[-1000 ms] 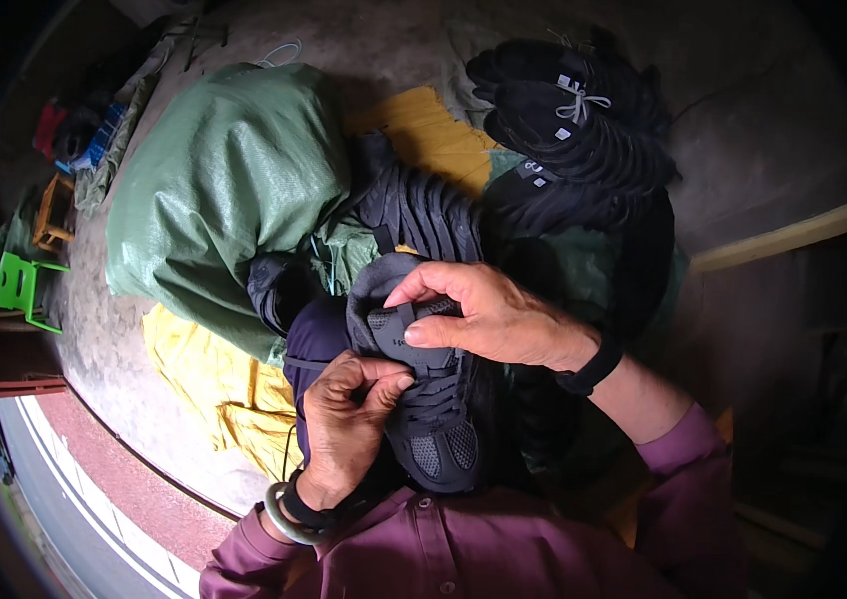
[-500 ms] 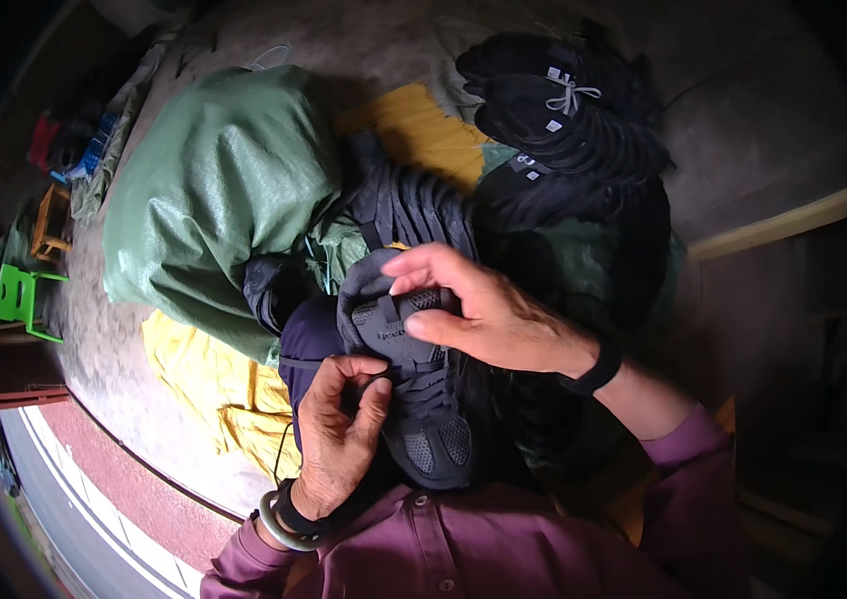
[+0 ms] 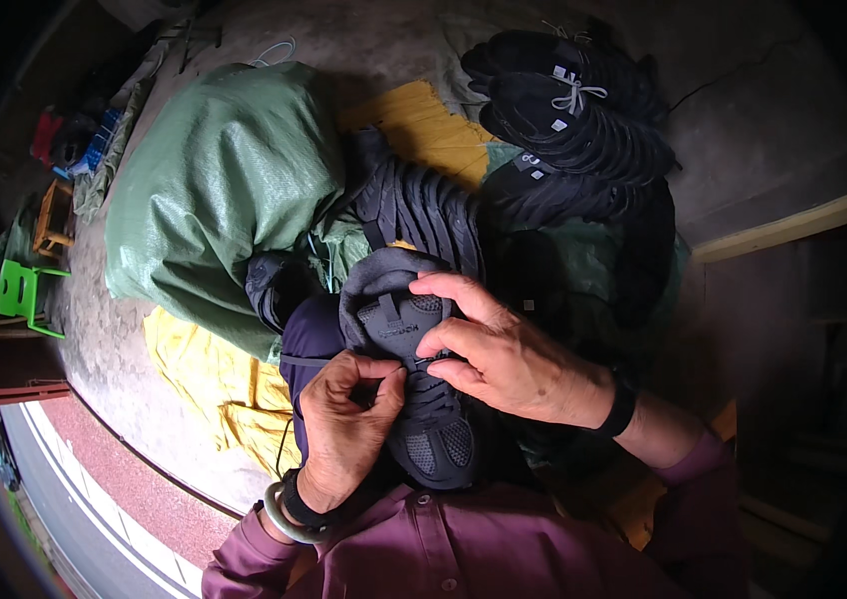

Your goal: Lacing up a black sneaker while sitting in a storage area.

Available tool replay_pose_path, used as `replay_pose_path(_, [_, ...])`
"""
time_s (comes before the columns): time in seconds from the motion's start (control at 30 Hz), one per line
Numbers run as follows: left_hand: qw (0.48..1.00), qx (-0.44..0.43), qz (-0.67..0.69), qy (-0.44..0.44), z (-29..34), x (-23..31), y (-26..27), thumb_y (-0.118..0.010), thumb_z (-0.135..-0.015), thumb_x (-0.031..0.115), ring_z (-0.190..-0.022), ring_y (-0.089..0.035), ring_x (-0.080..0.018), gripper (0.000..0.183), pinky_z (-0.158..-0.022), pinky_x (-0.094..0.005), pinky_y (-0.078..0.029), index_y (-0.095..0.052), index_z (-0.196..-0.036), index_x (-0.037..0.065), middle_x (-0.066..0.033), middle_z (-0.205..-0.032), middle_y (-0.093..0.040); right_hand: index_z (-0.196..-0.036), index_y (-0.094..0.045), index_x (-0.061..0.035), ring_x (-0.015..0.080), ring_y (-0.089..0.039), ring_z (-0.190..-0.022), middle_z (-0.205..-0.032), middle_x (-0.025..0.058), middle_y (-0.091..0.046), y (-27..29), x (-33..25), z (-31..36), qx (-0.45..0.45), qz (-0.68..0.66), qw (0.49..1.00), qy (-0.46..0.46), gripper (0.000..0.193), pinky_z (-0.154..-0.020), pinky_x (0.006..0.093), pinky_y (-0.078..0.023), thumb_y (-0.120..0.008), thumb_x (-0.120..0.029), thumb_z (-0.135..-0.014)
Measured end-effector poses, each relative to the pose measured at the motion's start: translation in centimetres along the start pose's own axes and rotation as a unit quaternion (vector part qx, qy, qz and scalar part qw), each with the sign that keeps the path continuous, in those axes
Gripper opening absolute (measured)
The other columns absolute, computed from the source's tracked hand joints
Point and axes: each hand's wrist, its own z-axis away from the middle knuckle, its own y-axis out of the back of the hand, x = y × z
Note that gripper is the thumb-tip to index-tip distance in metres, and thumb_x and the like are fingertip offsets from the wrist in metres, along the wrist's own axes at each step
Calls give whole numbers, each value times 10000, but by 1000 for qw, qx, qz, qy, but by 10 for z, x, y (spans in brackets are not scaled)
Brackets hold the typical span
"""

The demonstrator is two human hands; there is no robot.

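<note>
A dark grey lace-up shoe upper [image 3: 383,317] lies over my lap, its mesh toe toward me and its padded collar away from me. My left hand [image 3: 348,409] pinches the black shoelace [image 3: 427,391] between thumb and forefinger at the left of the lacing; the end itself is mostly hidden. On the other side, my right hand [image 3: 503,354] rests over the tongue and right eyelet edge. Its forefinger reaches up to the collar, while the thumb and another finger sit apart beside the lacing.
A bulging green woven sack [image 3: 224,180] stands at the far left. Stacked dark uppers [image 3: 423,215] lie straight ahead, with tied black bundles [image 3: 583,120] at far right. Yellow sheeting [image 3: 209,389] covers floor on the left, near a green stool [image 3: 22,292].
My right hand has come down from the tongue's top toward the lacing, its fingers now on the right eyelet edge. My left hand has shifted slightly right, still pinching.
</note>
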Motion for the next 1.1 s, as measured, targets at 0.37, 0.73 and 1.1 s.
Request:
replay_pose_path(0.37, [997,-49,-56,-32,-2,11,19,-770,-887,6,-785,-656,-148,135,-736,-271,-526,-714,-1009,-2,-77,-896,-705,-893,-579,-44,347,-626,-1065,-1321,174,-517,5,-14,-3,74,-19,997,-18,208,-897,415,-514,-716,60,-775])
replay_pose_path(0.73, [961,-13,-176,-214,1,36,32,-730,-805,-98,-969,-672,-328,289,-865,-366,-524,-703,-1072,9,-140,-1062,-689,-1119,-554,-33,260,-728,-1006,-1236,178,-660,11,-8,32,112,-522,808,-248,90,-937,400,-578,-513,-105,-1084])
replay_pose_path(1.1, [997,-2,-79,-26,25,2,54,-718,-867,-65,-843,-677,-262,166,-770,-327,-532,-693,-1011,14,-108,-955,-685,-1143,-631,-29,202,-701,-1039,-1100,65,-691,51,35,39,306,-676,640,-201,186,-1059,431,-548,-525,-168,-1081])
